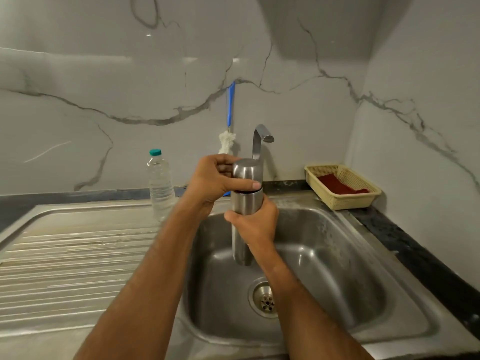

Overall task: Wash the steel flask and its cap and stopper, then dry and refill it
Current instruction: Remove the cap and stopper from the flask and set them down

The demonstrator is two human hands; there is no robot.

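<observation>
Evidently at the opening step, the steel flask (242, 224) stands upright above the sink basin (337, 255), right hand (255, 222) clenched round its body, left hand (211, 181) grasping the cap (246, 172), which likely needs unscrewing next.

Over the stainless steel sink basin (337, 268), the right hand (255, 224) grips the upright cylindrical steel flask (242, 229) around its middle, while the left hand (211, 183) wraps its rounded steel cap (245, 172), beneath the chrome tap (261, 137).
</observation>
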